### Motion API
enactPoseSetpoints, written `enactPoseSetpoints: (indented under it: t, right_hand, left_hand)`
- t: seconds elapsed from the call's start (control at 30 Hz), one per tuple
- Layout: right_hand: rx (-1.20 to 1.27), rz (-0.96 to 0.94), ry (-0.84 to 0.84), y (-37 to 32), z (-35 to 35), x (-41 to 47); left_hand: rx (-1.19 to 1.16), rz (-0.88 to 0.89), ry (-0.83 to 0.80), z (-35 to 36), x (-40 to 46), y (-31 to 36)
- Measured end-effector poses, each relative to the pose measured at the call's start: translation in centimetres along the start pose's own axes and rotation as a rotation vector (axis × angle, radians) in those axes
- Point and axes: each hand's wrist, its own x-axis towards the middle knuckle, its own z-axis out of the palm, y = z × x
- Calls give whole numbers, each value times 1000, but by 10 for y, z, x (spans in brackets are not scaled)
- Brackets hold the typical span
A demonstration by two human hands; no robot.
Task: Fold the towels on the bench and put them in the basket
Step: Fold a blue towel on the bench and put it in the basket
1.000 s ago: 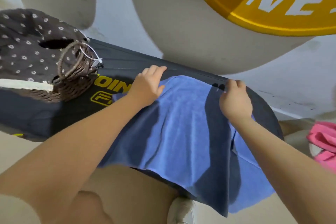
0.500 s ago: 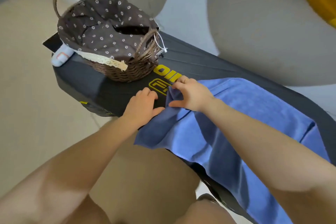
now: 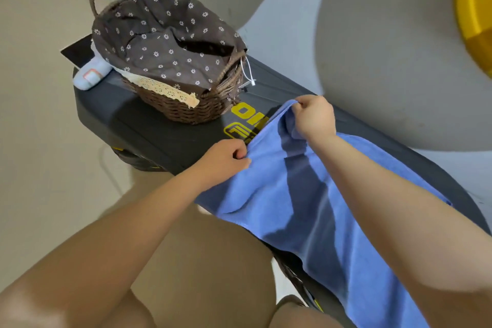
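On the dark bench top (image 3: 165,138) I can read only part of a yellow print, just beside the wicker basket (image 3: 186,110) toward the bench's middle. The upper line shows bold yellow letters that look like "OI" or "IO" (image 3: 246,112), seen upside down. Below it sits an outlined yellow logo (image 3: 235,132) beginning with what may be an "F". The blue towel (image 3: 292,194) covers the rest of both. I can make out no other text.
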Motion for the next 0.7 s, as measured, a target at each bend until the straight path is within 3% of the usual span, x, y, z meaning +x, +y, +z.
enactPoseSetpoints:
  t: [0.07, 0.17, 0.27, 0.33, 0.43, 0.5, 0.6, 0.7]
  right_hand:
    - [185, 116, -33, -4, 3, 1]
    - [462, 243, -14, -14, 9, 6]
    - [396, 141, -31, -24, 16, 14]
    - [363, 43, -181, -31, 20, 11]
    - [178, -68, -256, -32, 19, -2]
    - [48, -99, -236, -22, 12, -16]
    - [-117, -99, -268, 10, -4, -45]
    - [-274, -58, -217, 59, -27, -77]
  left_hand:
    - [-40, 26, 14, -10, -4, 1]
    - [158, 107, 75, -28, -9, 2]
    - [528, 110, 137, -45, -11, 0]
    - [729, 36, 165, -52, -12, -3]
    - [1041, -177, 89, -50, -17, -9]
    - [1203, -200, 71, -41, -19, -8]
    - [1139, 16, 80, -18, -12, 8]
    - [975, 404, -80, 19, -2, 33]
